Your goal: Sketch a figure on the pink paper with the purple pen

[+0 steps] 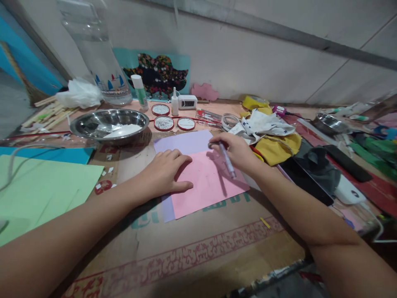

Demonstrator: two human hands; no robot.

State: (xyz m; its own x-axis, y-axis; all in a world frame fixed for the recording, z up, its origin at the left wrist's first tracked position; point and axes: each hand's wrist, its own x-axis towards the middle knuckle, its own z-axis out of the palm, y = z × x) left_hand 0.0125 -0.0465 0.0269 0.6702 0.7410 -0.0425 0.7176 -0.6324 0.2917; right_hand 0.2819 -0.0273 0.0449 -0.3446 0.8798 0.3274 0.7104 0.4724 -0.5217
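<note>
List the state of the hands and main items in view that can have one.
Left hand: spread, touching pink rectangular paper sheet.
Right hand: closed around slim purple pen.
Pen: gripped, slanted.
Pink sheet: flat, overlapping pale purple paper.
Round shiny metal bowl: upright, white contents inside.
White-and-green tube: capped, standing.
Small white nozzle bottle: upright.
Tall clear bottle: standing upright.
</note>
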